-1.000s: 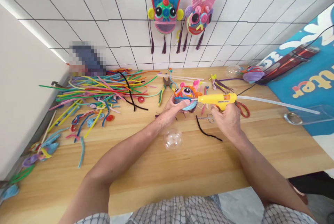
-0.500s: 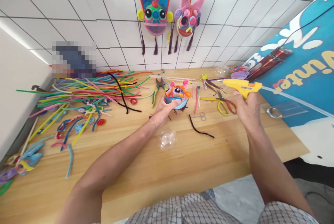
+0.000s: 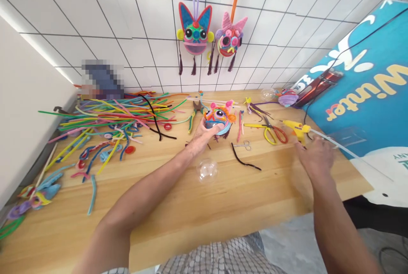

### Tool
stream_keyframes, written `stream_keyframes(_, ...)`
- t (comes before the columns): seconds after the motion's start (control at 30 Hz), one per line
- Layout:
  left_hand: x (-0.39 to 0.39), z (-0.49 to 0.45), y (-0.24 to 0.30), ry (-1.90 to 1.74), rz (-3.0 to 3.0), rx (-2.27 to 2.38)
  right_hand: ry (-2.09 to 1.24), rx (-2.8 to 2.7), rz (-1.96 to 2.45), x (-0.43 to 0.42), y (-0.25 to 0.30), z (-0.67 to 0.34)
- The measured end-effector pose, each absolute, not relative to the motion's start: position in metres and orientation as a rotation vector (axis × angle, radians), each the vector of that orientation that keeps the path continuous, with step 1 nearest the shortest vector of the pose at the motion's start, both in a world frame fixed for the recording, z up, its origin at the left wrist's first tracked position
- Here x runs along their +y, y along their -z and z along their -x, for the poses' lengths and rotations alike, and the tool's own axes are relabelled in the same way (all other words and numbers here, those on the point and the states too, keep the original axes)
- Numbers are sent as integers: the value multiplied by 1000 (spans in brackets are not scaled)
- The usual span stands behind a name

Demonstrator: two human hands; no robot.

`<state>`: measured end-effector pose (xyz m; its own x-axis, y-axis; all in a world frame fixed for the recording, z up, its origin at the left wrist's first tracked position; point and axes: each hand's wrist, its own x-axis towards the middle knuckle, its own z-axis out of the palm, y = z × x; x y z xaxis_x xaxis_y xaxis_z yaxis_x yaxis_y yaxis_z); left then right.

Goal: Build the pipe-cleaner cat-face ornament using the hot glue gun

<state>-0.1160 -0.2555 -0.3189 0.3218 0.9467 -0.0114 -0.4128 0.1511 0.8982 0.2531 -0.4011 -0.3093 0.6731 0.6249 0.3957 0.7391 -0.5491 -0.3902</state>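
1. My left grip (image 3: pixel 204 135) pinches the mask ornament (image 3: pixel 219 115), left of the red-and-yellow scissors (image 3: pixel 270 127).
2. Right of those scissors, the glue gun (image 3: pixel 300 129) points their way, beside my right grip (image 3: pixel 315 158), whose closure I can't tell.

One held ornament (image 3: pixel 220 115), two hanging ornaments (image 3: pixel 195 38), one glue gun (image 3: pixel 293 127)

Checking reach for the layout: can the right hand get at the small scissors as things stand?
Likely yes: the big scissors lie beyond the straight path from right hand to small scissors, and nothing seems to block it.
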Motion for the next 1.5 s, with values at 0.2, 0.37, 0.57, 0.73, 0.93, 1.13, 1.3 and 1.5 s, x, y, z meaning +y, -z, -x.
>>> stream_keyframes(0.2,-259,117,321,-1092,-969,681,-200,-1459,1574,-381,278,-111)
stream_keyframes(0.37,-261,118,317,-1074,-1010,661,-310,-1535,1339,-331,273,-44)
stream_keyframes(0.57,-260,119,315,-1092,-1011,672,-433,-1467,1305,-320,280,-39)
stream_keyframes(0.73,-261,117,317,-1068,-990,654,-550,-1406,1308,-322,285,-40)
stream_keyframes(0.93,-263,119,312,-1018,-1009,659,-537,-1375,1331,-321,288,-41)
stream_keyframes(1.13,-264,121,314,-963,-969,609,-528,-1297,1338,-320,289,-43)
stream_keyframes(1.3,-261,116,316,-933,-849,591,-712,-1207,1298,-312,296,-56)
stream_keyframes(1.5,-261,118,316,-951,-838,605,-853,-1128,1218,-304,302,-67)
